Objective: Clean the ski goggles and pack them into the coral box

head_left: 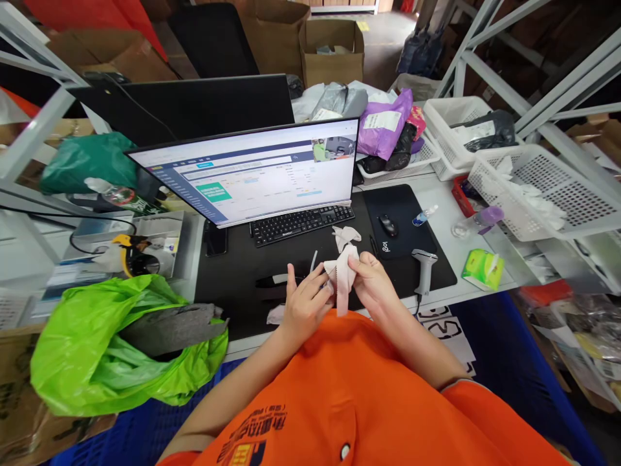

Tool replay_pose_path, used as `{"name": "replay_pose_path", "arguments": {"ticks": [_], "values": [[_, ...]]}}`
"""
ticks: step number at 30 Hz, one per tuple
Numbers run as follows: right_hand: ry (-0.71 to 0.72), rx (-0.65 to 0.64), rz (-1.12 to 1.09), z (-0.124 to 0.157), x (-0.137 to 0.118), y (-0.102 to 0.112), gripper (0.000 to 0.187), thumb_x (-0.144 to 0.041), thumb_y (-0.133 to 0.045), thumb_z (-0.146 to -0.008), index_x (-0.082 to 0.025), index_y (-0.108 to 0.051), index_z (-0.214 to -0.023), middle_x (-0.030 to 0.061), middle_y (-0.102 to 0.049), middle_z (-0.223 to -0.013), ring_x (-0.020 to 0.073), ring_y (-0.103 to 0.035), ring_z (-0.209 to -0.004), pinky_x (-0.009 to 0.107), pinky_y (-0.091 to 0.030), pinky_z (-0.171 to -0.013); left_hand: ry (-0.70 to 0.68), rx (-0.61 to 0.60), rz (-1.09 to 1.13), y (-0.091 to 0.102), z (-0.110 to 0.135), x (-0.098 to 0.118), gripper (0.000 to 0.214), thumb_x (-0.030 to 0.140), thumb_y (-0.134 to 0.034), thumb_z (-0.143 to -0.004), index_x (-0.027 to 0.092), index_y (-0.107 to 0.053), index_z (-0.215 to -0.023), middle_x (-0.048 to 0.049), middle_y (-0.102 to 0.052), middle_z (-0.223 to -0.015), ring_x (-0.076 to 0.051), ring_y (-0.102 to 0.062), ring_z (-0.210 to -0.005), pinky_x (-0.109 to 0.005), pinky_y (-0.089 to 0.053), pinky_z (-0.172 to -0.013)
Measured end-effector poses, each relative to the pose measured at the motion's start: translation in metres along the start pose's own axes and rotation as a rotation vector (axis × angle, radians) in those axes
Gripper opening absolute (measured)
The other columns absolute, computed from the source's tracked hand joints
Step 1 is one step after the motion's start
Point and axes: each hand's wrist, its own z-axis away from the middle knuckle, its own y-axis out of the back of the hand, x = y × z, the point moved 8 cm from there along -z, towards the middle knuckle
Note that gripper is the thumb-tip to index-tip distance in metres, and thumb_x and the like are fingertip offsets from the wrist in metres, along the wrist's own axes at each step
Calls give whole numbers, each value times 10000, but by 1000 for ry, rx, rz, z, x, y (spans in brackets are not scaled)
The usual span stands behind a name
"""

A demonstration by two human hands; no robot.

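Both my hands hold a pale, whitish piece of cloth (345, 278) in front of my body, over the near edge of the black desk mat. The cloth is bunched, has a notched edge and hangs down between my hands; its exact kind does not show. My left hand (306, 301) has its fingers curled at the cloth's left side, thumb sticking up. My right hand (372, 279) pinches the upper right part. Just beyond lies another crumpled pale piece (346, 236), close to the keyboard (303, 224). A black-and-white handled item (274, 281) lies left of my hands.
A monitor (272, 168) stands behind the keyboard. On the right are a mouse (387, 224), a barcode scanner (424, 268), a green tissue pack (482, 268) and white baskets (548, 188). To the left sit a tape dispenser (136, 255) and a green plastic bag (77, 343).
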Motion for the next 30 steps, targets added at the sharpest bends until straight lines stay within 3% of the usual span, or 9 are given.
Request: {"name": "replay_pose_path", "arguments": {"ticks": [4, 7, 10, 13, 16, 21, 27, 30], "values": [[-90, -37, 10, -3, 6, 11, 700, -398, -959, -555, -215, -286, -613, -94, -440, -541, 56, -419, -505, 179, -361, -493, 60, -55, 31, -4, 0, -6, 26, 185, -656, -921, 197, -672, -905, -61, -778, -1111, -299, -643, -1278, -656, -26, -1263], [-114, -67, 197, -1, 1, 37, 514, -451, -917, -627, -238, -512, -861, -58, -614, -651, 112, -553, -525, 219, -437, -501, 111, -91, 114, -7, 2, -12, 60, 160, -664, -891, 204, -663, -851, -36, -782, -1094, -291, -653, -1260, -692, -77, -1250], [9, 25, 393, 1, -24, 77, 623, -467, -860, -702, -256, -510, -1172, -23, -686, -724, 159, -611, -535, 256, -465, -489, 117, -63, 197, -3, 3, -16, 59, 151, -675, -870, 205, -666, -849, -43, -776, -1135, -276, -666, -1231, -713, -124, -1240], [142, 149, 490, 5, -50, 112, 626, -449, -841, -723, -246, -506, -1211, -28, -661, -698, 151, -599, -536, 245, -453, -483, 99, -40, 233, 2, 3, -14, 58, 155, -684, -875, 210, -674, -858, -41, -775, -1143, -268, -659, -1236, -729, -125, -1235], [197, 205, 490, 9, -61, 130, 570, -444, -840, -719, -247, -530, -1155, -15, -660, -751, 146, -605, -566, 247, -471, -500, 78, -34, 256, 5, 2, -8, 73, 143, -689, -877, 209, -672, -851, -37, -774, -1142, -256, -658, -1237, -729, -113, -1240], [290, 201, 443, 15, -73, 130, 398, -429, -844, -736, -244, -548, -927, -39, -609, -719, 116, -587, -567, 234, -492, -551, 55, -26, 273, 12, 0, 0, 78, 152, -710, -866, 216, -676, -839, -25, -776, -1132, -252, -655, -1240, -726, -103, -1247], [352, 94, 448, 21, -89, 112, 345, -415, -817, -807, -245, -544, -932, -35, -674, -731, 132, -672, -614, 251, -534, -636, 22, 6, 279, 23, 0, 1, 77, 180, -723, -864, 226, -674, -902, -29, -777, -1134, -253, -651, -1247, -706, -155, -1254], [396, 105, 446, 21, -100, 106, 345, -415, -816, -802, -239, -547, -928, -37, -666, -726, 137, -678, -617, 264, -555, -649, 7, 13, 269, 27, -2, 3, 86, 168, -725, -860, 218, -665, -897, -35, -778, -1129, -255, -650, -1246, -706, -143, -1257]]}}
